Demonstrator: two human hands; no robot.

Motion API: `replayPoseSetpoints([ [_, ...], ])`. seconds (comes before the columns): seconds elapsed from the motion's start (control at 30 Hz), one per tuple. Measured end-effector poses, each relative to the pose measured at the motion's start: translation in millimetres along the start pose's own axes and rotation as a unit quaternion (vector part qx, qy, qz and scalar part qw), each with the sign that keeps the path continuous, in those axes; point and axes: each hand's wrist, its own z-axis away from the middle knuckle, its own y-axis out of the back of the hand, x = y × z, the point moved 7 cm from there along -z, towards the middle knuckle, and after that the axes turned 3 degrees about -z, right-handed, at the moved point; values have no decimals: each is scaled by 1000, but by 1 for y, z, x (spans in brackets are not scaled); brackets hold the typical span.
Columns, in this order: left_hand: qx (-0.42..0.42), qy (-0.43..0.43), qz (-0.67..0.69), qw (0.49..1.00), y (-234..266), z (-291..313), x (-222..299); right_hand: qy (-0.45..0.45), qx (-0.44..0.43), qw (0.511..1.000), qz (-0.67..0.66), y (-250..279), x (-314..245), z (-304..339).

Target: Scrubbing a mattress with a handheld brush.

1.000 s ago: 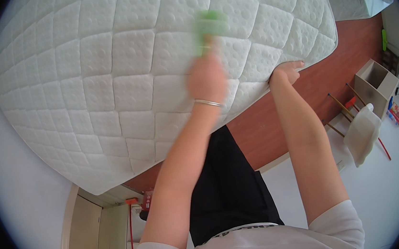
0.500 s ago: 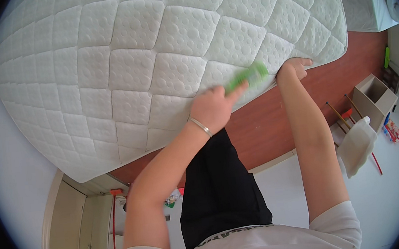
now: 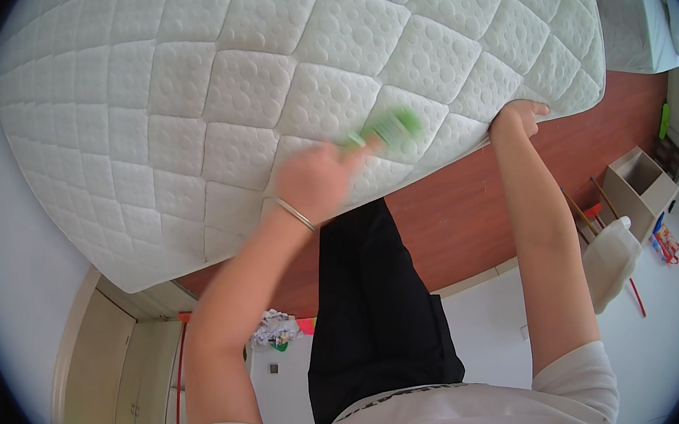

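A white quilted mattress spreads across the upper part of the head view. My left hand, smeared by motion, is closed round the handle of a green brush. The blurred brush head lies against the quilted surface close to the near edge, so its bristles cannot be made out. Farther right, my right hand grips the mattress at its near edge. One finger of it points out to the right, and the other fingers are partly hidden at the edge.
Reddish-brown boards show below the mattress edge. At right are a small open cabinet, a pale plastic stool and a plastic-wrapped mattress. A wardrobe and a red-handled broom stand lower left.
My left hand has moved left with the green brush along the mattress. My right hand keeps its hold on the edge, while the whole view has shifted slightly.
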Motion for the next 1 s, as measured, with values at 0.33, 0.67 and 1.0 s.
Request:
replayPoseSetpoints([
  [0.33, 38, 161, 64, 984, -15, 59, -16, 3, -23, 1000, -10, -9, 7, 0],
  [0.67, 199, 320, 109, 920, -19, 89, -52, 26, -40, 999, -19, -17, 11, -9],
  [1.0, 326, 522, 185, 767, -25, 164, -116, 26, -46, 998, -40, -19, 7, 0],
])
